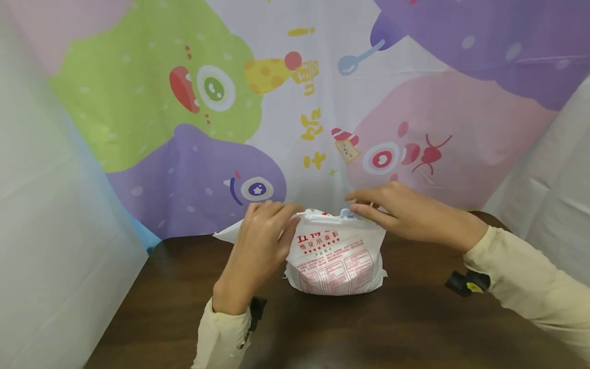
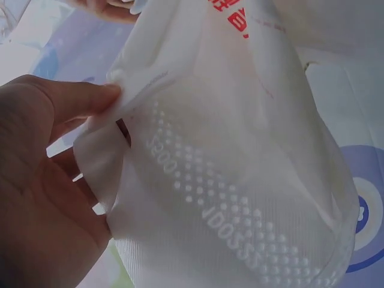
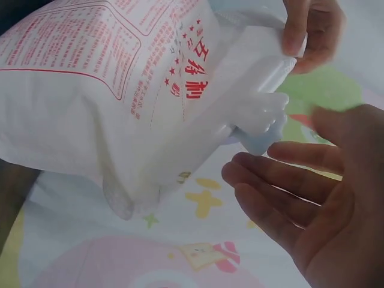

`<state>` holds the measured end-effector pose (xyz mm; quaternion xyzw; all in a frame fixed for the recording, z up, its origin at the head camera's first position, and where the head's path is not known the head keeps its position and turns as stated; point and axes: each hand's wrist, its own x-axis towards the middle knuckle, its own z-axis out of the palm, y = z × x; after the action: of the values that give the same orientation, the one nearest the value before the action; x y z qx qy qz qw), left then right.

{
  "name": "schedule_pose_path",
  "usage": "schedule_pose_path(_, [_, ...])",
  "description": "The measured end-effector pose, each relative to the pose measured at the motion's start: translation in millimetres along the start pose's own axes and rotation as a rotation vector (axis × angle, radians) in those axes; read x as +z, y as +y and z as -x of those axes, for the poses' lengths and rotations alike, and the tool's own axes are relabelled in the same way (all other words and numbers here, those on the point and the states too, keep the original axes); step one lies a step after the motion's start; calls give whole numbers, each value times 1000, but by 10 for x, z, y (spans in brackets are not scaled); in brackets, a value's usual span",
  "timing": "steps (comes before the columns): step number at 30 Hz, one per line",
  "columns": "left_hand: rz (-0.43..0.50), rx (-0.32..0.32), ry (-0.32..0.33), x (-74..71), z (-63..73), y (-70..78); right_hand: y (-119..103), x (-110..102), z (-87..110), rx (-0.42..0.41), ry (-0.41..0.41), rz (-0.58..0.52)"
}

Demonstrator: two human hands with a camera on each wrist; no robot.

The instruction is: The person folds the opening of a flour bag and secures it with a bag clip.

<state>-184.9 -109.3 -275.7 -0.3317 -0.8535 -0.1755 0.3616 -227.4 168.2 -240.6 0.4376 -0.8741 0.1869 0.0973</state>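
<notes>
A white flour bag (image 1: 334, 264) with red print stands on the dark table, its top folded over. My left hand (image 1: 262, 238) pinches the bag's top edge on the left; in the left wrist view the thumb (image 2: 96, 99) presses the white plastic from the near side. Along the fold runs a white bag clip (image 3: 222, 123) with a pale blue and white lobed end (image 3: 261, 123). Just beside that end is my right hand (image 1: 392, 210), its fingers (image 3: 288, 186) loosely extended, apart from the clip and holding nothing.
The bag rests on a dark brown table (image 1: 175, 318). Behind it hangs a backdrop (image 1: 295, 179) with cartoon monsters. White cloth walls (image 1: 50, 230) stand at both sides. Dark devices (image 1: 467, 283) are strapped to both wrists.
</notes>
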Motion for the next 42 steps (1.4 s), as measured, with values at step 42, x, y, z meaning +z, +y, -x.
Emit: schedule_pose_path(42, [20,46,65,93,-24,59,52,371,63,-61,169,-45])
